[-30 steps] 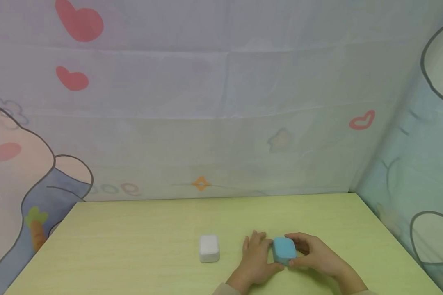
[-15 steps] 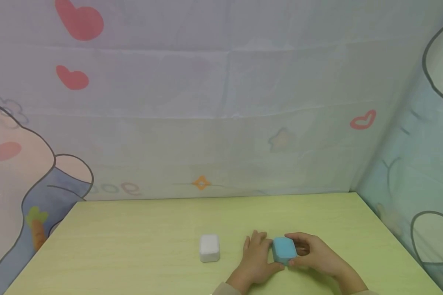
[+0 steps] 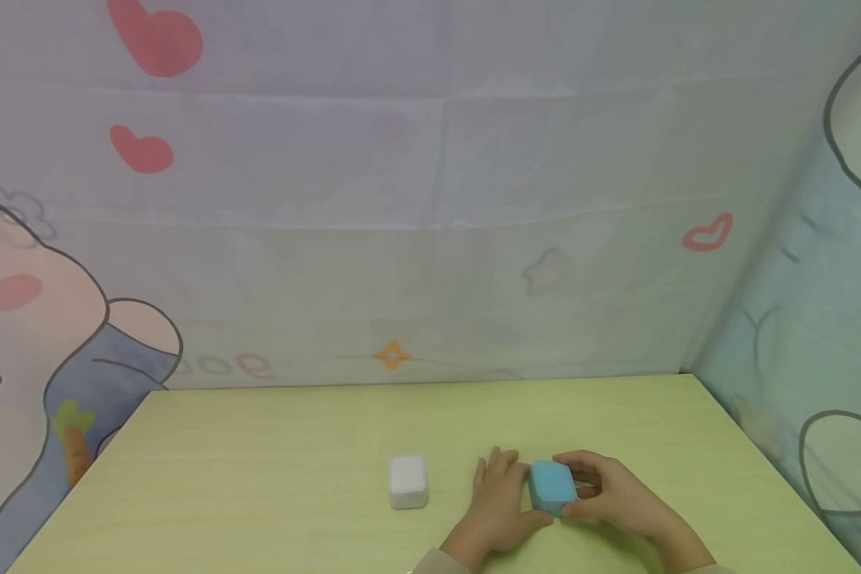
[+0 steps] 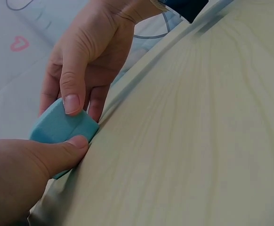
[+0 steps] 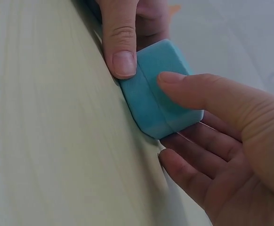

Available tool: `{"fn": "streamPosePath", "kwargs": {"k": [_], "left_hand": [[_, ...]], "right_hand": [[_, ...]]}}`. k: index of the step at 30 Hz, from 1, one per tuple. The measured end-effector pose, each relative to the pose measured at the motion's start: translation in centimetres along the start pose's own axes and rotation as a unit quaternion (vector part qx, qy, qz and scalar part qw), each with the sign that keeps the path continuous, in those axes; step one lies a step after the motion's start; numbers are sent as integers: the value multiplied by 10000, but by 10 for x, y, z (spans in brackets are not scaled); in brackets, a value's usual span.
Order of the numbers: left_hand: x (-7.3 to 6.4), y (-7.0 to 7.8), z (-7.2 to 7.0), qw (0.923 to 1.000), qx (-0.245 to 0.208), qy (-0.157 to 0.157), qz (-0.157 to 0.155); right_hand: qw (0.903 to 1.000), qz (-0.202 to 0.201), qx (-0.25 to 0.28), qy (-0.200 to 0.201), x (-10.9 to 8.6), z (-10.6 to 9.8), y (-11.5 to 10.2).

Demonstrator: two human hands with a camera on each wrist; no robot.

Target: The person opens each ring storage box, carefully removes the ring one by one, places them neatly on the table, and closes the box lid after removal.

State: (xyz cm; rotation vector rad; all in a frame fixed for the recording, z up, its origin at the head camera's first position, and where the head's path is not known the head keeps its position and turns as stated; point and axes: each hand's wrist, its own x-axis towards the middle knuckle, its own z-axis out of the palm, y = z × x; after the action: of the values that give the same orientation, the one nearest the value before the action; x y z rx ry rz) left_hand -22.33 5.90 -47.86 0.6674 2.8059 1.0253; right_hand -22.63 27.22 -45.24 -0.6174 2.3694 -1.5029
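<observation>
Head view put the blue block [image 3: 553, 485] in front of me as my landmark, with a bare hand on each side of it and the block sitting on the pale table [image 3: 258, 462]. The left hand [image 3: 498, 506] gripped it from the left: its thumb [image 4: 76, 142] pressed the block's near side low down, one finger touched the far left edge, and the other fingers pointed away past the block. The right hand [image 3: 617, 498] pinched it from the right, thumb toward the near corner, a finger at the far one and the rest curled beside it.

Through the right wrist camera I saw a thin seam [image 5: 153, 96] running along the block's side, with the left thumb on one side of it and the right thumb [image 5: 174, 79] on the other; one right fingertip stood just off the block. Left of the blue block, beyond the left hand, I saw a white block [image 3: 408, 481] on the table. Behind the blue block, past the table's far edge, hung a cloth [image 3: 438, 159] printed with hearts [image 3: 159, 44].
</observation>
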Motion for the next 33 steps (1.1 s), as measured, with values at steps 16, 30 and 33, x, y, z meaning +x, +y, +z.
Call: {"fn": "streamPosePath", "kwargs": {"k": [16, 30, 33], "left_hand": [[1, -1, 2, 9999, 46, 67, 83], [1, -2, 1, 10000, -37, 65, 54], [1, -2, 2, 10000, -49, 62, 58]], "right_hand": [[9999, 1, 132, -53, -1, 1, 3], [9996, -210, 141, -155, -2, 2, 1], [9996, -209, 129, -160, -3, 2, 0]]}}
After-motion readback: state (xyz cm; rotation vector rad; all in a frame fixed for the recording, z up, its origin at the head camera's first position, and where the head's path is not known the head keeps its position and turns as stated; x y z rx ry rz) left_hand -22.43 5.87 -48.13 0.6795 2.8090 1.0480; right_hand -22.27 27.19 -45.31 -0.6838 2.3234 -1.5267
